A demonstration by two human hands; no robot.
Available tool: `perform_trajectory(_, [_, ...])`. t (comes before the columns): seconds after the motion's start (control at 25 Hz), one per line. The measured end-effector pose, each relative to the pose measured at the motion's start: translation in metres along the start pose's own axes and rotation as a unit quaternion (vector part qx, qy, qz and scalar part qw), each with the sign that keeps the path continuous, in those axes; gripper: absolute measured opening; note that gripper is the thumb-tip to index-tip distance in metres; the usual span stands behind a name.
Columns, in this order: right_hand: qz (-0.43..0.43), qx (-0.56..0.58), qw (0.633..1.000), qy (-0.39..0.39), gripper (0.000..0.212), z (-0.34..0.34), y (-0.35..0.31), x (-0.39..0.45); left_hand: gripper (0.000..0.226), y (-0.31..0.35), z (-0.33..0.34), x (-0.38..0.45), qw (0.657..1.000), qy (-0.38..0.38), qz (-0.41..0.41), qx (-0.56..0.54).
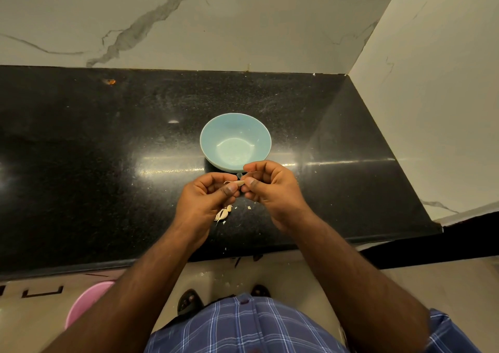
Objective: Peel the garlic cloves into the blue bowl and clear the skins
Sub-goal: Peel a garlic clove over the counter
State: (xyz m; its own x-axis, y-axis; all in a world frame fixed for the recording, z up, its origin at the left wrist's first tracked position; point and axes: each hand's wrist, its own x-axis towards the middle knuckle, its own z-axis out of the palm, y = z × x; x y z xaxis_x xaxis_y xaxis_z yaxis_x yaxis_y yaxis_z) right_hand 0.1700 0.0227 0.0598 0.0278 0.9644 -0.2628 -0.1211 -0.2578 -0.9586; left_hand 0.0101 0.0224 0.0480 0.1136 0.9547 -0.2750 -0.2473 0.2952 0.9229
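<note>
A light blue bowl (235, 125) stands on the black counter with nothing visible inside it. Just in front of it both hands meet above the counter. My left hand (206, 198) and my right hand (270, 188) each pinch an end of one small garlic clove (237, 182), with a strip of skin sticking out to the left. Unpeeled cloves and loose skin (222, 214) lie on the counter below my left hand, partly hidden by it. Small skin flakes (249, 207) are scattered beside them.
The black granite counter (108, 150) meets a marble wall at the back and another on the right. Its front edge runs just below my wrists. A pink tub (86, 302) sits on the floor at the lower left.
</note>
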Motion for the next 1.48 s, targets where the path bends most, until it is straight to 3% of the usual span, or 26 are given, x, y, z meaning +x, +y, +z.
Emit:
perform_trajectory(0.16, [0.027, 0.012, 1.0, -0.01, 0.024, 0.002, -0.001, 0.001, 0.023, 0.0, -0.001, 0.001, 1.0, -0.012, -0.007, -0.023])
perform_trajectory(0.6, [0.103, 0.065, 0.991, -0.046, 0.031, -0.003, -0.009, 0.005, 0.014, 0.001, -0.004, 0.004, 0.998, -0.037, -0.04, -0.04])
perform_trajectory(0.92, [0.017, -0.038, 0.997, -0.063, 0.026, -0.01, -0.011, 0.007, 0.015, 0.001, -0.007, 0.011, 0.996, -0.047, -0.061, -0.046])
perform_trajectory(1.16, [0.002, -0.029, 0.998, -0.063, 0.025, -0.008, -0.007, 0.007, 0.015, 0.001, -0.008, 0.012, 0.984, -0.066, -0.119, -0.117])
perform_trajectory(1.48, [-0.059, -0.158, 0.985, 0.016, 0.012, -0.017, 0.002, 0.014, 0.015, -0.001, -0.006, 0.016, 0.971, -0.079, -0.16, -0.157])
